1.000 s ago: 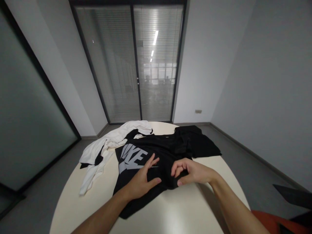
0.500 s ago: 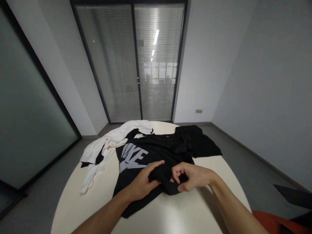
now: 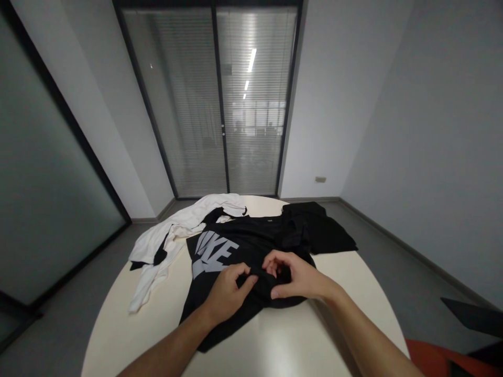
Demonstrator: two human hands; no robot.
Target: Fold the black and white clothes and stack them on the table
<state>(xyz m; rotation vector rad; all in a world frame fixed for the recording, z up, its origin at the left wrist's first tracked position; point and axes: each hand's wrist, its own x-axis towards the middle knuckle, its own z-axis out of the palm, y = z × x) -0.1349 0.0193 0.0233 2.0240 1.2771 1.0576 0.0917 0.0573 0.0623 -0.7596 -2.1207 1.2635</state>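
Observation:
A black T-shirt (image 3: 251, 243) with a large grey logo lies spread on a round cream table (image 3: 298, 335). Both my hands pinch a raised fold of its cloth near the shirt's middle. My left hand (image 3: 227, 290) is closed on the fold from the left, thumb on top. My right hand (image 3: 291, 276) is closed on the same fold from the right, fingers curled over it. The two hands almost touch.
A white garment (image 3: 173, 235) lies crumpled at the table's far left. Another black garment (image 3: 318, 230) lies at the far right edge. An orange-red chair (image 3: 444, 358) stands at the bottom right. Glass doors with blinds (image 3: 220, 104) are behind the table.
My left hand has gone from lying flat on the shirt to pinching it. Both hands have moved up the shirt, away from me, gathering a fold between them.

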